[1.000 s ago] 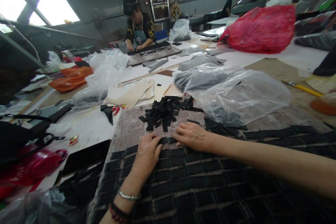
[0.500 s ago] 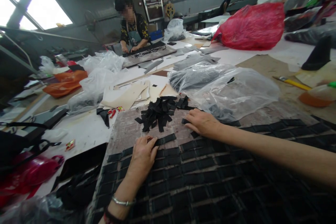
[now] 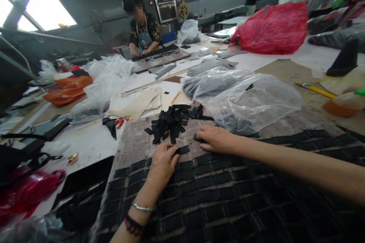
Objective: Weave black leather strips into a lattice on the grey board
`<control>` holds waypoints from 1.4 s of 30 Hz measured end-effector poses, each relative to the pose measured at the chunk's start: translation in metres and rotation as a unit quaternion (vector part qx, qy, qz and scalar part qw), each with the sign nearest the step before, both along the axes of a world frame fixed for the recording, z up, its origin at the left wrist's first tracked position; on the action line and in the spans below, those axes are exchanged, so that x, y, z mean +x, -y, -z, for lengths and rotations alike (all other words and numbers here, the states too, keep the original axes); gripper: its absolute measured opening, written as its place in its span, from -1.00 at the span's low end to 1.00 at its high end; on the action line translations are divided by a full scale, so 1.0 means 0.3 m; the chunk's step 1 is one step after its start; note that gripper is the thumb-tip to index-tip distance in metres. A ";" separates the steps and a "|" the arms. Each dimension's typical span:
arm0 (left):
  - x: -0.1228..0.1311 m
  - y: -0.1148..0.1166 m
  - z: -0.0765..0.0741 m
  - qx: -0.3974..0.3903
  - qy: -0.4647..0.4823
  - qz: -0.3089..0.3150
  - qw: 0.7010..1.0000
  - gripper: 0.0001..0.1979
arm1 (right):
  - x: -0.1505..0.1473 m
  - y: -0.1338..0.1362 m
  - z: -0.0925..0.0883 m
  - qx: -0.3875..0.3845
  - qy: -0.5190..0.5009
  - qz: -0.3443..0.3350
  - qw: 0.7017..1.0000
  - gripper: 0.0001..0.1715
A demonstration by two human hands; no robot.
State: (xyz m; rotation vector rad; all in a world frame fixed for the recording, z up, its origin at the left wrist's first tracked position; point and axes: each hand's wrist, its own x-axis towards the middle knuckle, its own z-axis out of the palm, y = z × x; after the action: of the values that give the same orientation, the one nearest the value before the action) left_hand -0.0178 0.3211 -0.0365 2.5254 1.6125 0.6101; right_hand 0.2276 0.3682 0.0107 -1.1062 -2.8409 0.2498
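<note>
My left hand (image 3: 164, 162), with a silver bangle (image 3: 143, 207) and a dark beaded bracelet on its wrist, has its fingers closed on one end of a short black strip (image 3: 183, 150) lying on the board. My right hand (image 3: 214, 138) pinches another black strip (image 3: 196, 138) just above the board, to the right of the first. Behind both hands is a loose pile of black strips (image 3: 171, 121). Rows of flat black strips (image 3: 211, 193) cover the near part of the greyish-brown board (image 3: 131, 136).
A clear plastic bag (image 3: 256, 98) lies against the board's far edge. Beyond are cream sheets (image 3: 137, 106), a red bag (image 3: 273, 28) and an orange bag (image 3: 68, 89). At right are a yellow-handled brush (image 3: 316, 90) and a bottle of amber liquid (image 3: 342, 104). A co-worker (image 3: 144, 30) works across the table.
My left hand has slid right, further over its strip. My right hand has come slightly left and nearer to me with its strip. A person in the far background has shifted right.
</note>
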 end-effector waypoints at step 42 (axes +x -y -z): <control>0.181 -0.004 -0.032 -0.009 0.027 0.039 0.999 -0.79 | 0.131 -0.008 -0.049 -0.098 0.013 -0.015 0.995 -0.83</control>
State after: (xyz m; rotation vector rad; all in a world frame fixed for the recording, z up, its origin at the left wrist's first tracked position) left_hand 0.0365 0.3223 -0.0269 2.5218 1.4887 0.6471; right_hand 0.2669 0.3706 0.0254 -1.1073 -2.9074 0.5302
